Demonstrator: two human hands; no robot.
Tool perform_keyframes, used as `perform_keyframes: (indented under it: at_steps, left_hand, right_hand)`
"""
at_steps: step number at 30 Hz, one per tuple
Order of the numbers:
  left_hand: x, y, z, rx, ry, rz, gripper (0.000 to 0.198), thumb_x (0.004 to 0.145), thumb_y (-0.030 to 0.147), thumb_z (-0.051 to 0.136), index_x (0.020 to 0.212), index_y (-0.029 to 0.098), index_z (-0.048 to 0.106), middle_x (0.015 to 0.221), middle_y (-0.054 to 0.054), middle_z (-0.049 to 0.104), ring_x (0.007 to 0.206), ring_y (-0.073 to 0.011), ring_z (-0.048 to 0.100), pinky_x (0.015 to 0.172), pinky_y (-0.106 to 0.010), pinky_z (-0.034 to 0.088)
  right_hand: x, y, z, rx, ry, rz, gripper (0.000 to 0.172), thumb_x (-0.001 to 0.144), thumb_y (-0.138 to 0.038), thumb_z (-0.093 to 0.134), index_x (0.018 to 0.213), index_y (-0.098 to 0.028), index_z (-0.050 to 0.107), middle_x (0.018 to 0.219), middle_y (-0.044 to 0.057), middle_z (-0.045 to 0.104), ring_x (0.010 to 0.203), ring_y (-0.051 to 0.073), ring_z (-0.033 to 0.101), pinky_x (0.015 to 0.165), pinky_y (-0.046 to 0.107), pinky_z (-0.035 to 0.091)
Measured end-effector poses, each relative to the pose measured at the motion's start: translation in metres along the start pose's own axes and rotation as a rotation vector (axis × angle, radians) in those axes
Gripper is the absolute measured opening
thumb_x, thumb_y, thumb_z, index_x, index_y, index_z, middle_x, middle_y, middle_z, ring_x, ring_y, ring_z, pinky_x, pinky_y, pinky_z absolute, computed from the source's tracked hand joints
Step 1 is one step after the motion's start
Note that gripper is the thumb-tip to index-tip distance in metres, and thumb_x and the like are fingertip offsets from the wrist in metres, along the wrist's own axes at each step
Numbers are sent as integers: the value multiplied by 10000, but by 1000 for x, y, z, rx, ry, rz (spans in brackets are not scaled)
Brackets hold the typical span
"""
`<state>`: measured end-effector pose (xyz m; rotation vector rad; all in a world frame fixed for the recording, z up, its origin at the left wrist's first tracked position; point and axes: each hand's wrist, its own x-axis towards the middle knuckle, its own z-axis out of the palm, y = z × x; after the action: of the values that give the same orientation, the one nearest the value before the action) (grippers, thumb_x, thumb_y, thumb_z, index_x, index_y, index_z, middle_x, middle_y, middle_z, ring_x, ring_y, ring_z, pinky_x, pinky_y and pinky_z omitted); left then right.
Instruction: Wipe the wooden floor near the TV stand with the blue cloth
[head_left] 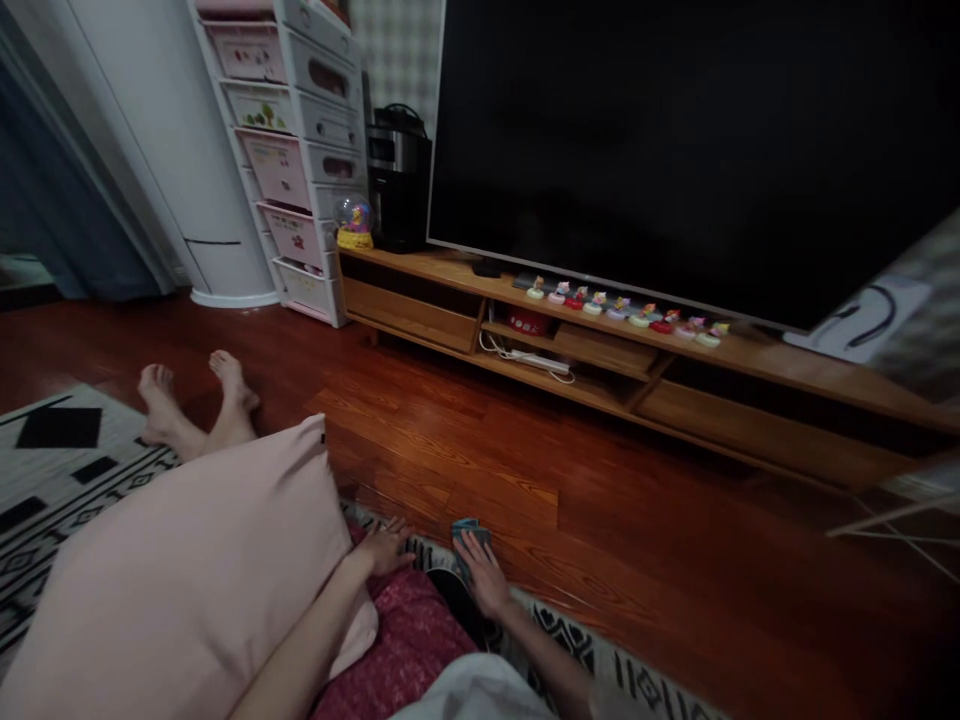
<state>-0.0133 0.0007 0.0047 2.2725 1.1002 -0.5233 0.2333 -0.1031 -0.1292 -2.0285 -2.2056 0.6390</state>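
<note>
My left hand (pixel 387 548) rests near the edge of the patterned rug (pixel 555 630), its fingers stretched out and spread, holding nothing. Beside it, my right hand (pixel 486 580) lies flat with straight fingers on top of a small blue-and-grey flat thing (pixel 466 524); its kind I cannot make out, as the hand covers much of it. That thing sits where the rug meets the wooden floor. A large pale pink pillow (pixel 202 560) lies over my legs, against my left forearm. Dark red patterned fabric (pixel 420 640) shows between my arms.
Two bare feet (pixel 225 375) stretch out beyond the pillow. Ahead stands a low wooden TV stand (pixel 409 305) with a large dark television (pixel 637 140), several small figurines (pixel 598 302) and a snow globe (pixel 354 222). A drawer tower (pixel 281 180) is at the left, a white rack (pixel 892 530) at the right.
</note>
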Motion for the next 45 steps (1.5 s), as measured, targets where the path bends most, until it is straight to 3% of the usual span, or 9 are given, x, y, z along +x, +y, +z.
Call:
perform_keyframes:
  at_steps: [8, 18, 21, 26, 29, 32, 39, 42, 45]
  left_hand:
    - [2, -6, 2, -20, 7, -8, 639, 922, 495, 425, 1497, 234, 334, 1590, -118, 260, 1477, -269, 163, 1177, -546, 128]
    - [2, -3, 2, 0, 2, -5, 625, 915, 500, 412, 1488, 256, 358, 1579, -111, 298, 1465, -287, 210, 1169, -562, 141]
    - [-1, -1, -1, 2, -9, -12, 640, 916, 497, 411, 1496, 235, 344, 1578, -120, 298, 1467, -281, 207, 1172, -546, 144]
    - [-5, 0, -5, 1, -11, -11, 630, 928, 494, 404, 1503, 252, 324, 1594, -107, 256, 1473, -266, 185, 1177, -537, 138]
    - [-6, -1, -5, -9, 1, -14, 638, 928, 482, 417, 1506, 230, 320, 1593, -121, 250, 1476, -266, 171, 1180, -531, 135]
    - [-4, -1, -3, -20, 7, -14, 646, 926, 480, 426, 1506, 216, 321, 1590, -130, 255, 1473, -278, 181, 1175, -545, 141]
    - [0, 0, 0, -31, 25, -3, 629, 915, 503, 431, 1480, 231, 379, 1562, -122, 335, 1459, -305, 224, 1171, -562, 139]
    - [-2, 1, -1, -23, 10, -17, 641, 919, 502, 424, 1484, 204, 373, 1569, -137, 313, 1462, -304, 211, 1177, -544, 139]
    - [-3, 0, -2, -27, 14, -1, 636, 924, 494, 415, 1494, 220, 349, 1578, -125, 292, 1471, -285, 184, 1180, -545, 123]
  right_hand:
    - [68, -17, -58, 15, 100, 221, 565, 973, -310, 356, 1529, -280, 259, 1616, 12, 175, 1484, 170, 127, 1180, 402, 150]
    - [-21, 7, -3, -13, 9, 20, 703, 895, -232, 440, 1538, -344, 181, 1624, -52, 100, 1489, 149, 70, 1200, 397, 103]
    - [-8, 8, -15, -4, 23, 39, 637, 930, -286, 415, 1534, -332, 217, 1620, -32, 140, 1486, 156, 100, 1196, 401, 121]
    - [62, -3, -53, -5, 74, 147, 572, 976, -352, 367, 1531, -294, 244, 1618, 16, 165, 1486, 178, 117, 1182, 428, 139]
    - [89, -13, -60, -3, 95, 206, 563, 985, -340, 347, 1534, -289, 232, 1620, 20, 154, 1486, 182, 113, 1179, 435, 137]
    - [84, -17, -44, -15, 78, 170, 583, 976, -340, 382, 1535, -269, 236, 1620, 30, 153, 1488, 188, 102, 1183, 426, 135]
    - [16, -6, 9, -48, -12, -105, 648, 952, -274, 397, 1546, -325, 144, 1627, -28, 91, 1490, 155, 71, 1193, 410, 140]
    - [27, -7, -4, -33, -4, -75, 660, 936, -289, 427, 1545, -308, 172, 1627, -19, 96, 1489, 155, 70, 1196, 410, 123]
    - [65, -13, -34, -19, 35, 11, 631, 945, -324, 414, 1540, -294, 207, 1624, -1, 125, 1489, 163, 83, 1194, 420, 115]
